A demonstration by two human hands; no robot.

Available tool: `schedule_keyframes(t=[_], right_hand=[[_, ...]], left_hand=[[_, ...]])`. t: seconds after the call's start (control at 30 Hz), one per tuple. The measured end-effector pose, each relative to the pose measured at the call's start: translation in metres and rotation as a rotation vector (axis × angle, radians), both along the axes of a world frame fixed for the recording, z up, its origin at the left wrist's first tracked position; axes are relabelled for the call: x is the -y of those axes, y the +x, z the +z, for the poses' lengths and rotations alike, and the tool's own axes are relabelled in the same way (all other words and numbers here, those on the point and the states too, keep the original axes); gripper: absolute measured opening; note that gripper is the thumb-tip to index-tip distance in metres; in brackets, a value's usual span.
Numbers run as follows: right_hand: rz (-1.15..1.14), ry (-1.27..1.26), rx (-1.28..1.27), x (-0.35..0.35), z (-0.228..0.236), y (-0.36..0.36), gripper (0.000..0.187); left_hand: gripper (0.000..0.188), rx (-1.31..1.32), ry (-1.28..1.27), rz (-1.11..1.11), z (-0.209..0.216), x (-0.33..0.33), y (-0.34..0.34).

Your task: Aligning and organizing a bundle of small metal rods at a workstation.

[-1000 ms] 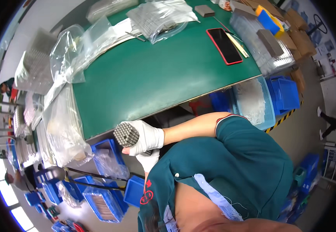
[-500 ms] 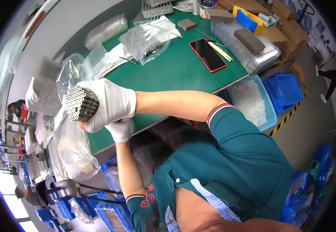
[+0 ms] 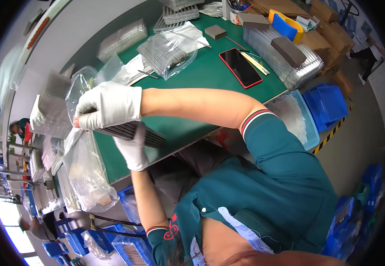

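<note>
A bundle of thin dark grey metal rods (image 3: pixel 152 136) is held slantwise above the near left edge of the green table. My right hand (image 3: pixel 110 106), in a white glove with a bare fingertip showing, is closed over the bundle's left end and hides it. Lower down, my left hand (image 3: pixel 131 150), also white-gloved, grips the bundle's middle from below. Its thumb lies blurred across the rods, and its other fingers are hidden. Beside my right hand are clear plastic bags (image 3: pixel 84 82). Farther back on the table, more grey rods (image 3: pixel 163 53) lie in a clear bag.
A red-edged phone (image 3: pixel 241 67) lies on the green table (image 3: pixel 192 84). Clear plastic trays (image 3: pixel 276 48) with grey blocks stand at the right. A light blue basket (image 3: pixel 305 119) and a dark blue bin (image 3: pixel 325 106) are beyond the table edge. Another person's legs (image 3: pixel 365 57) show far right.
The bundle has turned from its pale rod ends facing me to its long side showing. My right hand has moved up over its end. My left hand has come out from behind onto the rods.
</note>
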State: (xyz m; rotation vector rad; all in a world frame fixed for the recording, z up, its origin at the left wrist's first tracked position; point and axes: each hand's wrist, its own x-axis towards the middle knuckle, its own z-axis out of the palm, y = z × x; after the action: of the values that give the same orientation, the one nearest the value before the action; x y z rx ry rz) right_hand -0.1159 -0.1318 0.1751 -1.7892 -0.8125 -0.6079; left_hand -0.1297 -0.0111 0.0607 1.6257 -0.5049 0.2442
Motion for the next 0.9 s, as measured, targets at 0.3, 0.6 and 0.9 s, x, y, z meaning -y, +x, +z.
schedule_keyframes(t=[0.3,0.6,0.9], right_hand=[[-0.017,-0.107,-0.103,0.016,0.009,-0.003,0.039],[-0.868,-1.080,-0.308,0.246,0.004,-0.017,0.043],[-1.105,-1.547,-1.020,0.332,-0.089,-0.059,0.026]], left_hand=[[0.053,0.127,-0.138,-0.017,0.059,0.026,0.011],[0.034,-0.002,-0.169,-0.082,0.054,0.023,0.008],[0.030,0.024,-0.117,-0.072,0.056,0.023,0.008]])
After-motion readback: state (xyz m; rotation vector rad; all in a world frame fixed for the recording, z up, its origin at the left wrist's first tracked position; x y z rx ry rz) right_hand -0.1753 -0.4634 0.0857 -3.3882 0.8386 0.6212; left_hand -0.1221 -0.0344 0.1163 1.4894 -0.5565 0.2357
